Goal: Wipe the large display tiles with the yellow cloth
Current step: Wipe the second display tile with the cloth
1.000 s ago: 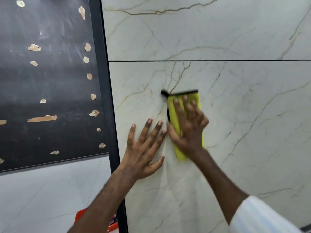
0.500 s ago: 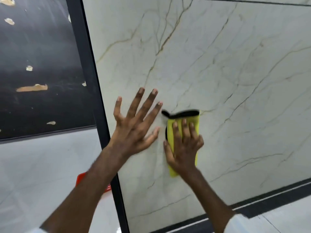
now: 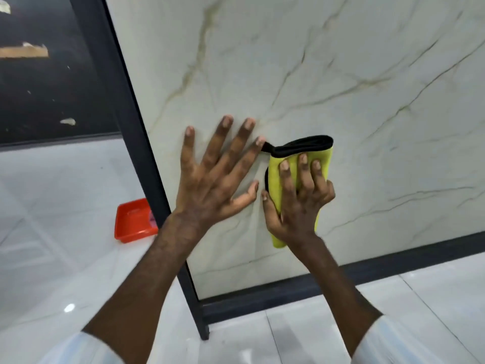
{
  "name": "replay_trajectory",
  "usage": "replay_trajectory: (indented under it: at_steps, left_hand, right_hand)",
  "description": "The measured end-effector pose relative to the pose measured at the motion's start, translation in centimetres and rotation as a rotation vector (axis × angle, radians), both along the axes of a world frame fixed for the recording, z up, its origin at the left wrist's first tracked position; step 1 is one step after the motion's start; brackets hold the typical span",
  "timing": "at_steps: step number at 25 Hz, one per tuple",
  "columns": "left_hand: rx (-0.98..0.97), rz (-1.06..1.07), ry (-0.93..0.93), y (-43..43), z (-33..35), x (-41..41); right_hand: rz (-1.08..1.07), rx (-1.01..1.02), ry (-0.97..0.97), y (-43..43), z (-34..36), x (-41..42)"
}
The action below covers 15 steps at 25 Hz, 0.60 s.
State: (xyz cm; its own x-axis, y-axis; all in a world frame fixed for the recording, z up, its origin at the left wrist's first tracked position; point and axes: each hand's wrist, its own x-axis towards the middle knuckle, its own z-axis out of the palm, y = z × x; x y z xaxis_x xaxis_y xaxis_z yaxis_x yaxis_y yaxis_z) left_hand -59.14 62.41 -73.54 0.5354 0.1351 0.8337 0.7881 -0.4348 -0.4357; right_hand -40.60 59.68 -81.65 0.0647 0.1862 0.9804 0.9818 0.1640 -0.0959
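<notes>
A large white marble-look display tile (image 3: 341, 74) with thin brown veins stands upright in a dark frame. My right hand (image 3: 296, 200) presses a folded yellow cloth (image 3: 326, 160) with a black edge flat against the tile's lower part, fingers spread over it. My left hand (image 3: 215, 177) lies flat on the tile just left of the cloth, fingers straight and spread, holding nothing.
The dark metal frame (image 3: 136, 143) runs along the tile's left side and bottom down to the glossy white floor (image 3: 52, 258). A red plastic tray (image 3: 133, 222) sits on the floor behind the frame. A dark tile (image 3: 47, 88) with pale flecks stands at the left.
Both hands and the cloth have travelled down the tile, from just under the upper joint to near the bottom frame. The view has tilted down and the floor has come into sight.
</notes>
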Motion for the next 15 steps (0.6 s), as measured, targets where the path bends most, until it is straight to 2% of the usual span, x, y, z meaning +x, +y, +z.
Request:
replay_trajectory:
  at_steps: [5,8,11,15]
  left_hand:
    - [0.038,0.03,-0.002,0.3,0.2,-0.2]
    - [0.044,0.06,-0.006,0.5,0.3,-0.1]
    - [0.06,0.088,-0.016,0.8,0.5,-0.5]
    - [-0.105,0.159,-0.183,-0.9,-7.0,2.1]
  right_hand:
    - [-0.042,-0.148,0.002,-1.0,-17.7,-0.4]
    - [-0.049,-0.277,-0.063,-2.3,-24.5,0.1]
    - [0.008,-0.305,-0.064,-2.5,-24.5,0.1]
    - [0.169,-0.147,0.009,-1.6,-12.9,1.3]
